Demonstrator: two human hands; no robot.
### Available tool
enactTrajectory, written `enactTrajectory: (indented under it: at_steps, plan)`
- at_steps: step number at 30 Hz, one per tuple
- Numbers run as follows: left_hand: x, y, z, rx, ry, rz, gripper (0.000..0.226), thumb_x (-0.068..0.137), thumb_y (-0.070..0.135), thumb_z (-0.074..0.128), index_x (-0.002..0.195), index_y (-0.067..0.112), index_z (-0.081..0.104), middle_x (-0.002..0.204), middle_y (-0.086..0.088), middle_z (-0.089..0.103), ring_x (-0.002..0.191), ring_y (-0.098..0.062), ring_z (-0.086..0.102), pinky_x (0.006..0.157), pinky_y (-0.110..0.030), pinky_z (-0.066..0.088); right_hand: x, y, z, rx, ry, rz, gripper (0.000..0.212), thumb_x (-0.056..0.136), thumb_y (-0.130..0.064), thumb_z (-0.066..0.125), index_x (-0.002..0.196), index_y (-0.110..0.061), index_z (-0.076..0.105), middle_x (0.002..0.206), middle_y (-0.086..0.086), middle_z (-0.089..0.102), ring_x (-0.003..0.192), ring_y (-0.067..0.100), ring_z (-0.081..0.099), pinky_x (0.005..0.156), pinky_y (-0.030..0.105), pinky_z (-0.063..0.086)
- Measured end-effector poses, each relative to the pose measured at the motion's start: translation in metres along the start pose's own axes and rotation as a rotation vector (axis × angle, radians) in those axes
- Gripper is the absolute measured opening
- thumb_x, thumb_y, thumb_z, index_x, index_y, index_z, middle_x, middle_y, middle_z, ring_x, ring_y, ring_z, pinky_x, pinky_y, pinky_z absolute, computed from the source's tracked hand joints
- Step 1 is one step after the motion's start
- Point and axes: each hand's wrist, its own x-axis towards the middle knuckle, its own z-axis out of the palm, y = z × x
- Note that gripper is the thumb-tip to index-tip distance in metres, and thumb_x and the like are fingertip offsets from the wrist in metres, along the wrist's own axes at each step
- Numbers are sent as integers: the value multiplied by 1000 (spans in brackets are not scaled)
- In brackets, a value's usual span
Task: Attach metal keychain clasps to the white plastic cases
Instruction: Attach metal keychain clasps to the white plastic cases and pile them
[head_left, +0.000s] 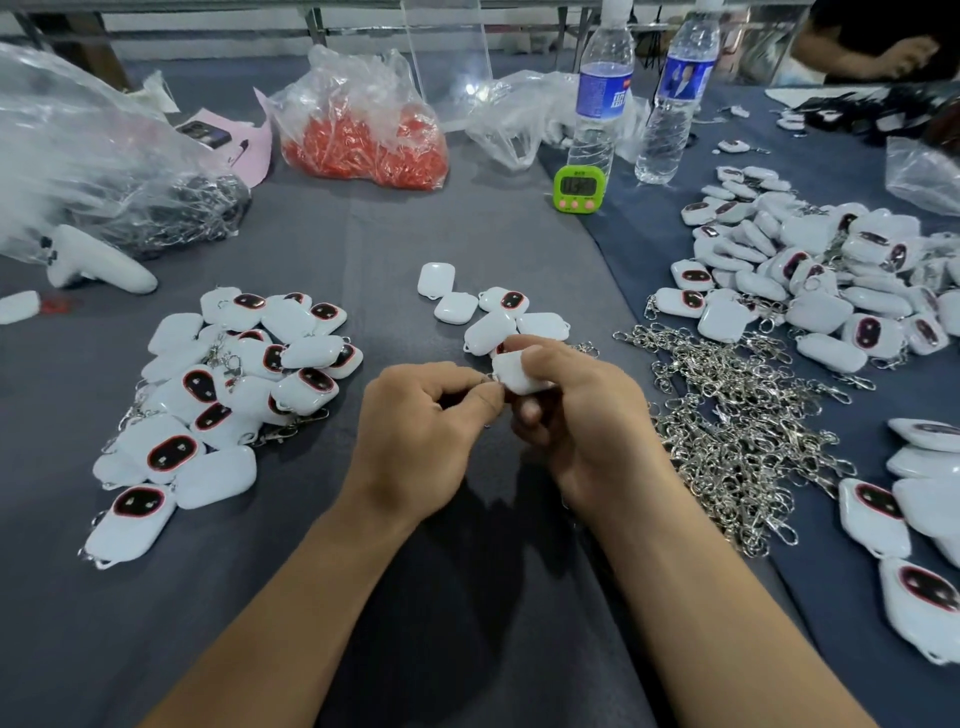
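– White plastic in the fingers: what is it?
– A small white plastic case (519, 373), glossy, with rounded corners and its plain side up. The right hand (587, 415) grips it, thumb across the top and fingers curled beneath. The left hand (421, 431) pinches thumb and forefinger tight at the case's left corner, where a glint of a metal clasp (489, 379) shows. Most of the clasp is hidden.
– Where is that?
– Above the grey tablecloth (467, 597), straight toward the wearer from a green timer (575, 187).
– And around it?
– Between the timer and the hands lie a few loose cases (449, 291), one showing a dark oval window ringed in red. Toward the wearer and left of the timer is a heap of clasped cases (228, 395). Toward the wearer and right of it is a tangled pile of silver clasps (737, 415).
– Any writing?
– The timer's digits are too blurred to read. Just behind the timer stand a left bottle (602, 93) and a right bottle (675, 98), both clear with blue labels. The left label has white characters I cannot make out.
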Motion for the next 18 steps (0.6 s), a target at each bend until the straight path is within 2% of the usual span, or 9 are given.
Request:
enactTrajectory:
  at_steps: [2,3,5,7,9,12,13,16,18]
  plan:
    - [0,-2,-1,352,-9,187,31,84,25,61,56,14,62,54,1,52,57,-20,42,58,-35,34,-2,5,1,-222,66,-208,19,90,-1,59,97,-11,74,66,4,63,41,12,44,40,19,33]
    - [1,-2,-2,521,-22,286,31,83,23,58,53,14,58,53,-1,50,57,-20,36,59,-33,29,-3,9,1,-418,106,-352,18,87,-4,63,93,-17,75,63,-4,65,43,10,48,42,20,38]
    - [1,-5,-5,695,-28,403,23,72,19,57,50,14,53,51,-4,49,55,-21,33,62,-31,24,-8,18,5,-729,149,-551,16,81,-17,68,90,-28,74,66,-14,69,53,3,60,53,13,45]
    - [-1,-8,-7,702,-19,375,21,74,20,57,54,13,59,54,-5,51,56,-24,37,63,-31,24,-7,21,7,-718,131,-521,17,77,-22,65,90,-30,73,66,-12,68,55,6,61,58,18,48]
    - [-4,-10,-7,602,-6,283,24,85,25,59,67,14,71,61,-2,59,61,-23,46,64,-32,28,-1,17,5,-526,110,-400,17,76,-19,61,88,-24,73,59,-6,65,48,12,55,52,27,45]
    - [-1,-6,-9,166,48,9,8,84,27,74,78,31,79,71,12,73,70,-11,66,67,-32,52,5,12,1,-392,127,-305,16,84,-11,60,88,-17,74,60,-1,63,42,14,51,44,21,38]
    - [1,-3,-8,21,56,-73,14,83,24,78,78,36,79,74,17,75,73,-6,71,70,-29,57,4,11,1,-366,120,-292,16,85,-11,60,88,-16,75,61,1,63,41,14,50,42,20,37]
    - [4,-1,-10,-184,109,-164,25,81,19,78,76,44,79,76,15,76,75,-1,71,73,-19,56,4,12,0,-351,77,-256,12,92,-16,64,90,-19,76,64,1,66,46,13,53,46,22,40]
    - [8,-4,-20,-201,244,-192,20,80,25,73,73,42,78,70,11,74,69,-1,65,68,-18,51,5,14,-2,-537,109,-305,13,94,-20,65,91,-24,76,64,-4,68,54,13,58,55,28,45]
